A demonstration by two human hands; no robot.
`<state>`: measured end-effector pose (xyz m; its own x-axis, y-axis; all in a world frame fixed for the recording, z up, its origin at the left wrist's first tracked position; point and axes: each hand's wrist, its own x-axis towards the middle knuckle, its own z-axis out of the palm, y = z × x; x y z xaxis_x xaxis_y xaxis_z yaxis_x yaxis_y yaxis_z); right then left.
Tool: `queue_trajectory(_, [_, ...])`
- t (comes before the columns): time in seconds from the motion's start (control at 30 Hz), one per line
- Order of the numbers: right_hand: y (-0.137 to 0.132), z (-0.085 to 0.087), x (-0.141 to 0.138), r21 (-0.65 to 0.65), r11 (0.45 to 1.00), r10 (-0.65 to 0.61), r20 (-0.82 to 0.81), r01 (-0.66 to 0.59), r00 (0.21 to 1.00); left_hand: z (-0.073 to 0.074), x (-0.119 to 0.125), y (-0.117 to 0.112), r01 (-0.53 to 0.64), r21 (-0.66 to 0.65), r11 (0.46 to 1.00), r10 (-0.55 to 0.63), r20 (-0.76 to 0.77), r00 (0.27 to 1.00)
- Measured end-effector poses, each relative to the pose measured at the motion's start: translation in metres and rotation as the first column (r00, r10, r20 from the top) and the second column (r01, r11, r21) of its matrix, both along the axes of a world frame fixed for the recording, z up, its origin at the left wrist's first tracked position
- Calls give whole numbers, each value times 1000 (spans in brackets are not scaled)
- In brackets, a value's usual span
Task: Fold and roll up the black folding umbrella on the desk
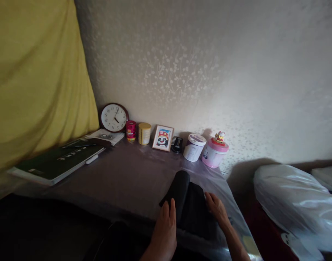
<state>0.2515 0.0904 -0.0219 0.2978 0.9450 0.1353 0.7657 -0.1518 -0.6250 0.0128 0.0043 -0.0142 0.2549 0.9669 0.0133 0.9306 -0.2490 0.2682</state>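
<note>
A piece of black cloth (197, 208) lies near the front right of the table, with its left part curled over into a thick, rounded fold. My left hand (166, 226) is closed on the near left side of that fold, its fingers pointing up along it and its thumb hidden. At the cloth's right edge, my right hand (216, 208) pinches the fabric between bent fingers. The near end of the cloth fades into dark shadow, so its full shape cannot be made out.
Along the wall stand a clock (114, 117), a pink can (131, 130), a yellow can (144, 134), a panda picture (163, 138), a black object (177, 144), a white tub (193, 148) and a pink tub (214, 154). A green book (54, 159) lies left; plastic-wrapped bundles (293, 199) sit right.
</note>
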Motion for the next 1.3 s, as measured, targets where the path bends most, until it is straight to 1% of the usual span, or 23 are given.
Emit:
queue_trajectory(0.1, [-7,6,-8,2,1000,8,-58,-8,998,-1,-1,-1,-4,27,1000,4,-6,1000])
queue_trajectory(0.2, [-16,14,-15,23,1000,12,-119,-9,993,-6,-1,0,-11,68,998,10,16,1000])
queue_trajectory(0.3, [-23,22,-22,-5,999,36,-216,-38,976,-13,-1,0,-10,100,995,6,45,999])
queue_trajectory(0.37, [-25,24,-26,-23,999,32,-274,-40,961,-16,-1,0,-8,118,993,2,48,999])
queue_trajectory(0.43, [-24,24,-30,-13,999,36,-295,-42,955,-18,-1,0,-9,127,992,3,44,999])
queue_trajectory(0.6, [-17,21,-36,40,997,69,-267,-60,961,-18,-1,1,-4,137,990,-1,40,999])
queue_trajectory(0.73, [-4,17,-33,43,998,46,-265,-36,963,-16,-2,1,3,129,992,-9,49,999])
queue_trajectory(0.83, [5,10,-26,52,999,15,-165,-6,986,-13,-4,0,-5,136,991,-5,72,997])
queue_trajectory(0.93, [8,0,-20,60,998,8,-38,-5,999,-11,-7,1,8,90,996,-20,133,991])
queue_trajectory(1.0, [6,-5,-17,56,998,0,2,0,1000,-10,-8,2,15,59,998,-26,197,980])
queue_trajectory(1.07, [4,-8,-15,65,998,-14,17,12,1000,-9,-10,3,-2,45,999,-10,253,967])
queue_trajectory(1.17, [1,-6,-16,77,997,8,-36,-5,999,-8,-10,4,-17,39,999,4,295,956])
queue_trajectory(1.23, [1,-1,-18,62,997,45,-135,-37,990,-7,-10,4,-5,36,999,-6,288,957])
queue_trajectory(1.3, [0,6,-21,55,996,77,-259,-65,963,-6,-9,3,5,31,1000,-13,263,965])
